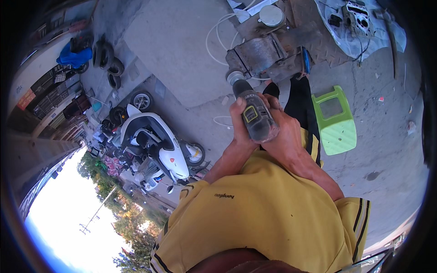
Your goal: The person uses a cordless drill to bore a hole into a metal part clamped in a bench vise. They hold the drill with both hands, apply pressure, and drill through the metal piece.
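Note:
Both of my hands are closed around a dark cordless drill (254, 109), in front of my yellow shirt. My left hand (238, 119) grips its left side, thumb up along the body. My right hand (284, 127) wraps the right side and handle, its fingers partly hidden. At the drill's front end a round, pale disc-like attachment (234, 76) sits at the near left corner of a grey metal block (259, 53). Whether the disc touches the block I cannot tell. The block rests among worn, rusty metal plates. A blue object (306, 60) stands at its right.
A green plastic stool (340, 136) is at my right. Far right, an engine part (358, 19) and a hammer (394, 54) lie on or beside a plastic sheet (334, 38). A round tin (271, 15) and white tubing (207, 43) are ahead. A white scooter (175, 159) and tyres (115, 67) stand left.

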### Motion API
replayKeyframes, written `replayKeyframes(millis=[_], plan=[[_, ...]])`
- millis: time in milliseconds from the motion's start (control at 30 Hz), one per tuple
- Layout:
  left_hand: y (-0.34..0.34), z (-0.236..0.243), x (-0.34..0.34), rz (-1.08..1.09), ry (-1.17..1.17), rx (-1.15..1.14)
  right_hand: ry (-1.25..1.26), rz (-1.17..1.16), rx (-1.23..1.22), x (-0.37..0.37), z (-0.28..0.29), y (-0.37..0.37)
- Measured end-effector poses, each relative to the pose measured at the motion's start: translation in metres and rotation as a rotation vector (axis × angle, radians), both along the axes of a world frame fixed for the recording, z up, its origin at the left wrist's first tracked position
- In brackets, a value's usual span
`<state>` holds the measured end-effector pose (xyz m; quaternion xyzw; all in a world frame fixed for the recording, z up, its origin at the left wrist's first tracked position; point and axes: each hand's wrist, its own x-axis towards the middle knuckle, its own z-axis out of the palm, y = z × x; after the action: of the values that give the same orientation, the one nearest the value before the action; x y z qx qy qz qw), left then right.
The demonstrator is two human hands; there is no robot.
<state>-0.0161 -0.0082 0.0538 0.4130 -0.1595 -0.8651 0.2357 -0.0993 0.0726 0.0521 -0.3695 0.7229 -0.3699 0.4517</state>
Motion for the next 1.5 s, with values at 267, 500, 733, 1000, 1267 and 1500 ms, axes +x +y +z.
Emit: replayKeyframes(millis=[267,500,733,1000,1267,1500], plan=[[-0.001,0.002,-0.003,-0.009,0.021,-0.016,0.005,0.01,0.022,-0.005,0.005,-0.002],[0.018,0.011,-0.011,-0.011,0.003,0.206,-0.012,0.005,0.143,-0.02,0.035,0.008],[0.036,0.007,-0.029,0.047,0.084,0.363,-0.049,0.018,0.272,-0.048,0.059,0.014],[0.014,0.025,-0.037,0.215,0.189,0.366,-0.027,0.157,0.343,-0.063,0.082,-0.021],[-0.001,0.024,-0.036,0.277,0.317,0.45,0.14,0.246,0.438,-0.06,0.094,-0.049],[-0.007,0.024,-0.04,0.374,0.353,0.524,0.183,0.327,0.408,-0.055,0.1,-0.066]])
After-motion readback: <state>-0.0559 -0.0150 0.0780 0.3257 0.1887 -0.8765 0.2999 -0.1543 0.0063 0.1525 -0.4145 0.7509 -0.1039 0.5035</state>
